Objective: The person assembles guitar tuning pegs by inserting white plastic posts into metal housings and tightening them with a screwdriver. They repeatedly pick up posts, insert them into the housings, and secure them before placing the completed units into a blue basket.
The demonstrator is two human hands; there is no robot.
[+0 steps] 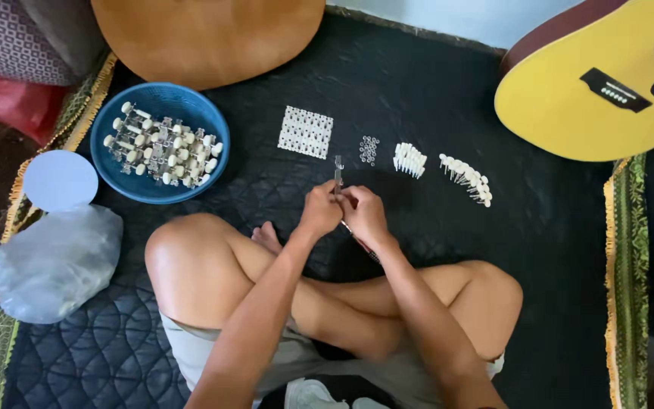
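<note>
A person's crossed bare legs fill the near edge of a black quilted mat, with a yellow acoustic guitar lying at the far right and the brown back of a second guitar body at the far left. Left of the knees sit a crumpled clear plastic bag, a round pale lid and a blue bowl heaped with assembled tuning machines. Laid in a far row, left to right, are a white perforated parts card, a cluster of small metal washers, and two batches of white tuner knobs. At centre, the left hand and right hand are clenched together around a slim metal tuner strip, which stands upright from the fingertips; a thin tool shaft seems to run under the right palm, though its kind cannot be told. The risk here looks plain: with both grips meeting at one small point, a slip could flick a tiny piece onto the dark mat, or scatter the loose washers just beyond.
</note>
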